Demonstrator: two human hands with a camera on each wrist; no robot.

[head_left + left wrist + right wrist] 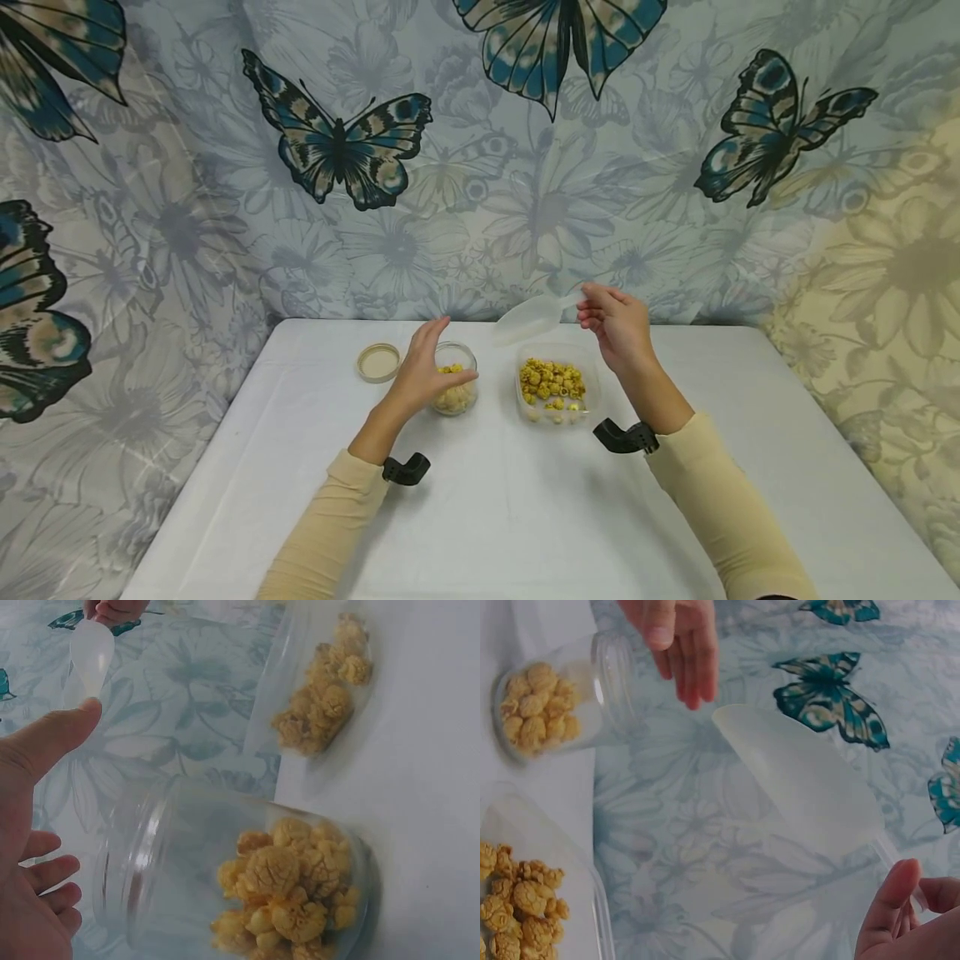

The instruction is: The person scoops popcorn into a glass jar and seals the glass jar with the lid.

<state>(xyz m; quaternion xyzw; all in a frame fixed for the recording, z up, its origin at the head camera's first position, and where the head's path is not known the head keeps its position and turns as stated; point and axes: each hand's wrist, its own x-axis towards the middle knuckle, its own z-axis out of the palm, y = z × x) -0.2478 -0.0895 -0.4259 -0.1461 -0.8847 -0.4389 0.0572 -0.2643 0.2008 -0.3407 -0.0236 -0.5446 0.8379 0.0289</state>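
A clear scoop (536, 317) is pinched by its handle in the right hand (617, 327) and held tilted in the air, above and between the jar (454, 388) and the tub (557, 388), touching neither. The jar, partly filled with yellow popcorn (289, 889), stands on the white bench (525, 517) with the left hand (429, 371) at its near side, the grip wide, fingers relaxed around the glass without clearly closing on it. Just right of the jar the tub is seen with more popcorn in it, and a round lid (378, 362) lies to the jar's left, near the butterfly cloth (480, 167) hung behind the bench.
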